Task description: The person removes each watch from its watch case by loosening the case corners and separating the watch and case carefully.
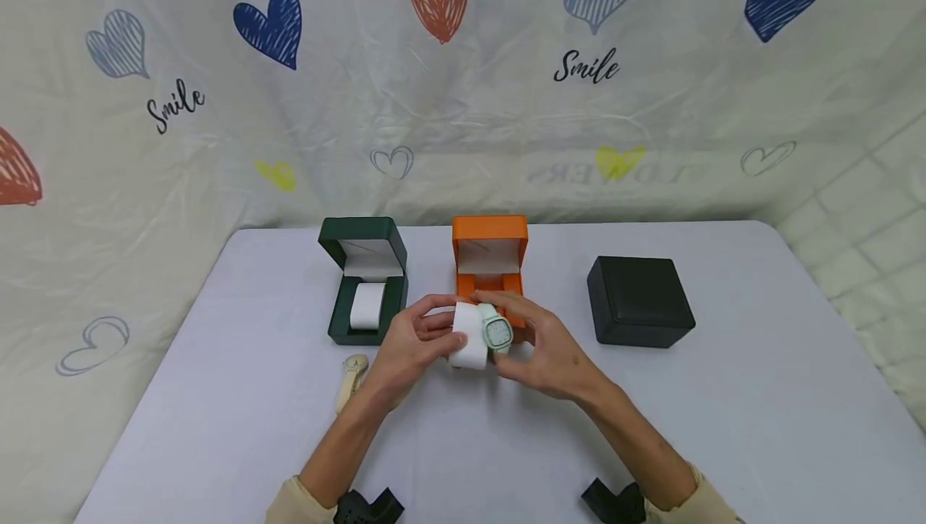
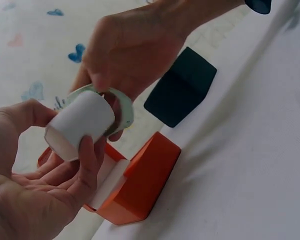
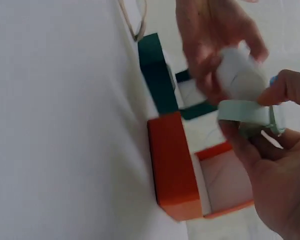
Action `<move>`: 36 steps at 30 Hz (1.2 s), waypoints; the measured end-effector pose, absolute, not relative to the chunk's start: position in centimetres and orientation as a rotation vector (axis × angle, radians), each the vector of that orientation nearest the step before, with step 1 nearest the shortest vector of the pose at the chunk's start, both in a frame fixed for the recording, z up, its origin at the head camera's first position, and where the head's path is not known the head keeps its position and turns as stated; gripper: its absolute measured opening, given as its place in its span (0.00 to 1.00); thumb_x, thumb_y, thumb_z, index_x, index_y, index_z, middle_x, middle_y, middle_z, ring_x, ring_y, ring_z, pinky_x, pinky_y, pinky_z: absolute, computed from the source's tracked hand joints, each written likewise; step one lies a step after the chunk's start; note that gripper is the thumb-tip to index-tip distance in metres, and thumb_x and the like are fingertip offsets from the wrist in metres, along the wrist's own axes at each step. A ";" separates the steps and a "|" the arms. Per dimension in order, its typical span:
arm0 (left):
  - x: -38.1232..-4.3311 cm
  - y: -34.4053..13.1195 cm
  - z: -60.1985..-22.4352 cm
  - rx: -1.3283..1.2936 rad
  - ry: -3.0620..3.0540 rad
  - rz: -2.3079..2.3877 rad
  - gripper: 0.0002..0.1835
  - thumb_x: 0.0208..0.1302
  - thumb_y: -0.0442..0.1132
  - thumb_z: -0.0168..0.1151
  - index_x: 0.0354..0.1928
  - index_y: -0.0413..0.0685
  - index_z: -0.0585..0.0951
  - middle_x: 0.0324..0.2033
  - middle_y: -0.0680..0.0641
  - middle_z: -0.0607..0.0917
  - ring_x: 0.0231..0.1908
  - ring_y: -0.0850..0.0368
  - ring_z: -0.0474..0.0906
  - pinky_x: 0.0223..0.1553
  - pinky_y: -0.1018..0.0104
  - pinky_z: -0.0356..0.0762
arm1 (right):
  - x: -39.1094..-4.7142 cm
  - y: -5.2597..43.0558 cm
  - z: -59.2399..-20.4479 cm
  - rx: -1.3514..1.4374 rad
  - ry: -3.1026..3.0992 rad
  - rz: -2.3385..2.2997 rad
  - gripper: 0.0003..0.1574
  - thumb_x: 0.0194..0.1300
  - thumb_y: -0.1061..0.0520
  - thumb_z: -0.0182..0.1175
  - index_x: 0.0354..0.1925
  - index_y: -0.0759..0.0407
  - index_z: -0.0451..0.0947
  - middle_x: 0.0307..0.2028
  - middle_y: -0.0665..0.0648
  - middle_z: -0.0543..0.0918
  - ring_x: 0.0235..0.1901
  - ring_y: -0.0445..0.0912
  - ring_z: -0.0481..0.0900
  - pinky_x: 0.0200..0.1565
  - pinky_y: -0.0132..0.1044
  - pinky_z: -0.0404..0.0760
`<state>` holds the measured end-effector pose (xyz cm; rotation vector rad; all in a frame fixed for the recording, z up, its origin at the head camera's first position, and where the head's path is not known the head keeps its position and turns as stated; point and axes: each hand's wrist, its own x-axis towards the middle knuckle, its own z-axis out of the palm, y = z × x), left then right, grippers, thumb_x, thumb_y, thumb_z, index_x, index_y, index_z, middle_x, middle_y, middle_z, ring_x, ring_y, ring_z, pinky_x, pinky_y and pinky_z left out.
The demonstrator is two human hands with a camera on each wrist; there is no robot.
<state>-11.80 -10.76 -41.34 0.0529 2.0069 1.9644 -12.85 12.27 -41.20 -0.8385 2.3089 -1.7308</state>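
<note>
My left hand (image 1: pixel 405 351) pinches a white watch cushion (image 1: pixel 468 339) between thumb and fingers, above the table in front of the orange watch box (image 1: pixel 490 227). A mint-green digital watch (image 1: pixel 497 333) is gripped in my right hand (image 1: pixel 550 351), its square face toward the head camera. In the left wrist view, the watch's band loop (image 2: pixel 124 107) stands at one end of the white cushion (image 2: pixel 82 125). The right wrist view shows my thumb and fingers round the green band (image 3: pixel 242 111). The orange box stands open behind both hands, its lower part mostly hidden by them.
To the left stands an open green watch box (image 1: pixel 362 231) with a white cushion (image 1: pixel 367 305) inside. A cream watch (image 1: pixel 352 377) lies by my left forearm. At the right sits a closed black box (image 1: pixel 644 299). A heart-printed curtain (image 1: pixel 492 106) hangs behind the white table (image 1: pixel 760 395).
</note>
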 end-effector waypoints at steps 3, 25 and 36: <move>-11.6 -10.7 -41.1 0.056 1.984 1.965 0.29 0.67 0.35 0.67 0.70 0.45 0.72 0.63 0.36 0.84 0.53 0.50 0.87 0.52 0.65 0.87 | -12.9 12.3 -41.1 -0.841 2.303 -1.757 0.45 0.59 0.71 0.67 0.73 0.53 0.71 0.68 0.56 0.77 0.57 0.45 0.76 0.53 0.34 0.85; -11.0 -10.3 -41.5 0.069 2.011 2.081 0.27 0.73 0.35 0.55 0.71 0.57 0.71 0.67 0.43 0.78 0.60 0.49 0.76 0.55 0.61 0.85 | -13.4 12.8 -41.0 -0.578 2.278 -1.966 0.29 0.76 0.56 0.62 0.71 0.55 0.73 0.66 0.58 0.81 0.71 0.49 0.73 0.55 0.26 0.83; -10.3 -9.7 -41.7 0.046 1.960 2.067 0.28 0.69 0.34 0.48 0.70 0.52 0.72 0.68 0.44 0.75 0.62 0.49 0.72 0.56 0.62 0.79 | -12.7 12.7 -41.0 -0.508 2.366 -1.952 0.16 0.74 0.55 0.64 0.58 0.54 0.82 0.51 0.57 0.84 0.47 0.45 0.84 0.47 0.35 0.89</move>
